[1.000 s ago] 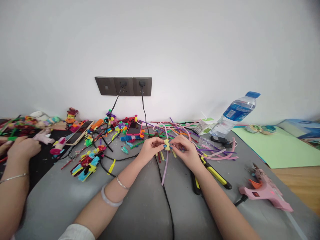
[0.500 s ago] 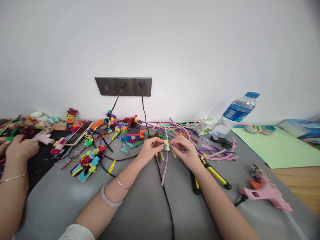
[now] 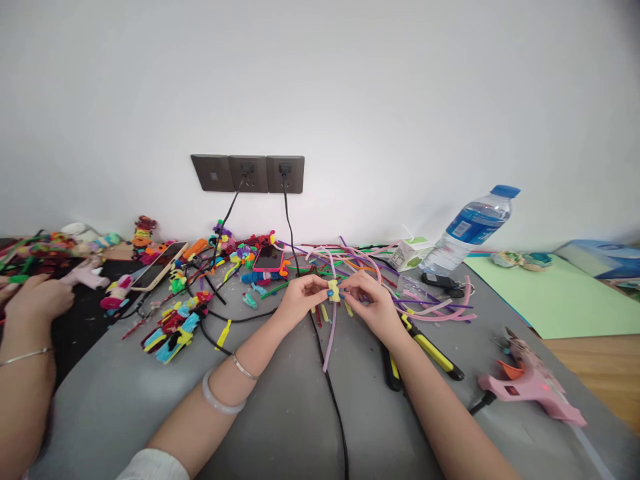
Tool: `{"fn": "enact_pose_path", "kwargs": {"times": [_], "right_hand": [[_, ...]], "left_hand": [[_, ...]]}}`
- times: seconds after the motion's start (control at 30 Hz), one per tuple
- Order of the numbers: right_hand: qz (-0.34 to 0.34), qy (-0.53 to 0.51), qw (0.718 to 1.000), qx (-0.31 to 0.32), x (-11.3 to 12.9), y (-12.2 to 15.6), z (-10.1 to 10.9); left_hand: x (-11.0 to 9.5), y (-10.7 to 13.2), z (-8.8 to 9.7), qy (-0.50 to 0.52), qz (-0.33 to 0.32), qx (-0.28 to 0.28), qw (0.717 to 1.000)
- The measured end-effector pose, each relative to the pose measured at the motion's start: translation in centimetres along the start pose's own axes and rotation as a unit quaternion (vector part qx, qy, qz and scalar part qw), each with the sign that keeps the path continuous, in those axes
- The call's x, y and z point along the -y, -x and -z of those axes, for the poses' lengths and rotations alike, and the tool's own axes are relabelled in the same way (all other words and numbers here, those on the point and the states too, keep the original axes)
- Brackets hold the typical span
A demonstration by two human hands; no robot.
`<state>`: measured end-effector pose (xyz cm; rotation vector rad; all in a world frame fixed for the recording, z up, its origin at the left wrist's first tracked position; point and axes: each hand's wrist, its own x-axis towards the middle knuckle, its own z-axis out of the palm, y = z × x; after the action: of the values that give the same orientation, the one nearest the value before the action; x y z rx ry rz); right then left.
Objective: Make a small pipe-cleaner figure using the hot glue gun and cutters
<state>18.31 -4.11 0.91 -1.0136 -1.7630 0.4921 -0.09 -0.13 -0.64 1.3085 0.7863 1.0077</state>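
Between my two hands, above the middle of the grey table, is a small yellow pipe-cleaner piece (image 3: 334,291). My left hand (image 3: 303,301) pinches its left side with thumb and forefinger. From the other side, my right hand (image 3: 369,301) pinches it the same way. A pale purple pipe cleaner (image 3: 330,343) runs up and down through or behind the yellow piece; which one I cannot tell. Yellow-and-black pliers (image 3: 433,350) lie under and beside my right forearm. Short yellow and red offcuts lie just below my fingers.
Pipe cleaners and finished fuzzy figures (image 3: 175,327) spread along the wall. A tilted water bottle (image 3: 473,227), a drink carton (image 3: 409,253) and a pink glue gun (image 3: 533,393) are to the right. A black cord (image 3: 333,393) crosses the table. At far left is a co-worker's hand (image 3: 40,303).
My hands and the yellow piece stay almost in place. The co-worker's hand at far left has shifted slightly to the left.
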Motion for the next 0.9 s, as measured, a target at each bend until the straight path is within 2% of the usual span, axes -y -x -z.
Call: {"fn": "enact_pose_path", "kwargs": {"times": [0.9], "right_hand": [[0.001, 0.013, 1.0, 0.007, -0.32, 0.12, -0.06]], "left_hand": [[0.18, -0.11, -0.09, 0.009, -0.018, 0.001, 1.0]]}}
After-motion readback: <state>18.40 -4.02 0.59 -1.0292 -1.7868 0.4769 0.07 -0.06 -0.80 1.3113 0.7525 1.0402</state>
